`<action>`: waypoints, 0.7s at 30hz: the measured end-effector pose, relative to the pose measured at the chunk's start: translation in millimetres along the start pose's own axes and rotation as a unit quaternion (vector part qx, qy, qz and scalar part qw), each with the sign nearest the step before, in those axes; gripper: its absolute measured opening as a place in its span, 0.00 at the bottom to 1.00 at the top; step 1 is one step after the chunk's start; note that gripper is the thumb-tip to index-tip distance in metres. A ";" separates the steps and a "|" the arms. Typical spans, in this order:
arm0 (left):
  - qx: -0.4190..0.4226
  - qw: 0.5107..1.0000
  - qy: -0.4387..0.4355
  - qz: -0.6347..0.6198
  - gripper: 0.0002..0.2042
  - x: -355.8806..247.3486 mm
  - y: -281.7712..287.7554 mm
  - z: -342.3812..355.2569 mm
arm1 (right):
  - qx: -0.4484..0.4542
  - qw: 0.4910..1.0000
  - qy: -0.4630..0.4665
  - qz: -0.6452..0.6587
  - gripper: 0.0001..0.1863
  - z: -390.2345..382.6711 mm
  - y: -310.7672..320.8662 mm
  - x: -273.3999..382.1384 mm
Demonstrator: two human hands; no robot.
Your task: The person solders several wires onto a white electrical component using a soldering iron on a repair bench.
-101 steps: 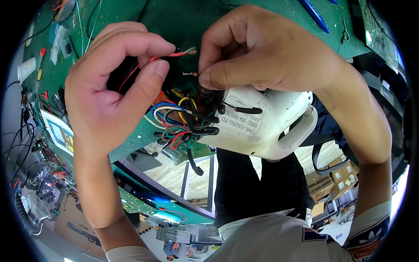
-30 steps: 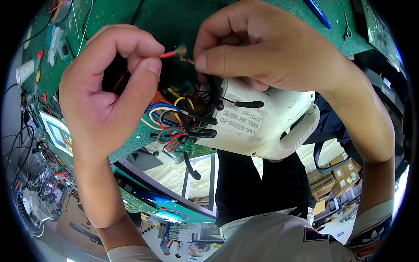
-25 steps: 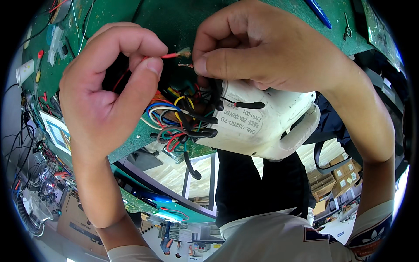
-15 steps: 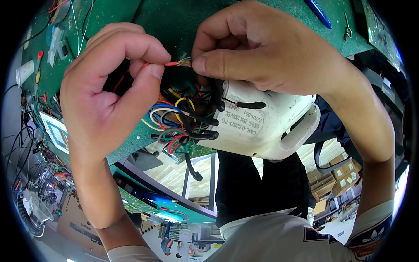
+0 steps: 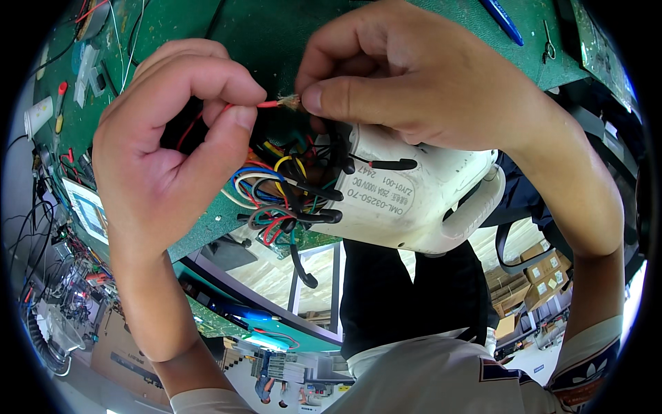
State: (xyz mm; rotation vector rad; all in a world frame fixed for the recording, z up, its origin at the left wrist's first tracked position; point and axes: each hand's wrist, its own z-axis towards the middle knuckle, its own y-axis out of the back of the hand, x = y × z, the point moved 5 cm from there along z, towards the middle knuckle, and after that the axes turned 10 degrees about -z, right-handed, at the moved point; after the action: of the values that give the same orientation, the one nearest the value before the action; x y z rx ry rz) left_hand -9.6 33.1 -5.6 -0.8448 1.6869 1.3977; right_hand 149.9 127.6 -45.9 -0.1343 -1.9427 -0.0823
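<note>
Thumb and forefinger of my left hand (image 5: 172,145) pinch a red wire (image 5: 267,104), closed on it just behind its stripped end. Bare copper strands (image 5: 287,102) fray out from the insulation toward my right hand (image 5: 414,86). That hand's thumb and forefinger are closed at the strand tips; its other fingers are curled and partly hidden. Below both hands lies a white housing with a handle (image 5: 393,207), tilted at the bench edge. A bundle of coloured wires (image 5: 265,183) comes from its left side, several ending in black sleeves (image 5: 321,216).
A green bench mat (image 5: 269,31) lies under the work. A blue marker (image 5: 503,22) and a small metal tool (image 5: 549,48) are at the far right. At the left are a white cup (image 5: 39,116), a red-handled tool (image 5: 62,93) and tangled cables (image 5: 52,241).
My right fingertips have shifted slightly left, with the strand end between the hands. The red wire's tip sits a little lower and further left. The housing stays almost in place.
</note>
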 end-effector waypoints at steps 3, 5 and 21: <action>-0.025 0.999 0.019 -0.027 0.08 3.4 -1.4 -2.0 | 0.001 1.000 -0.015 -0.007 0.13 -1.3 -0.4 3.5; -0.029 0.999 0.017 -0.036 0.09 4.3 -1.8 -1.8 | 0.011 1.000 -0.011 -0.004 0.13 -1.6 -0.1 3.1; 0.017 0.999 -0.025 0.012 0.07 1.6 1.2 1.6 | 0.010 0.999 0.030 0.013 0.14 -1.4 -0.4 -3.4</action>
State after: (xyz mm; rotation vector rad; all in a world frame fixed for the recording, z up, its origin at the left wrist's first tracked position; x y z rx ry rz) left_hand -11.2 34.9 -6.6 -0.7678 1.6832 1.3910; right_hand 152.4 126.8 -48.6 -0.1436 -1.8809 -0.0491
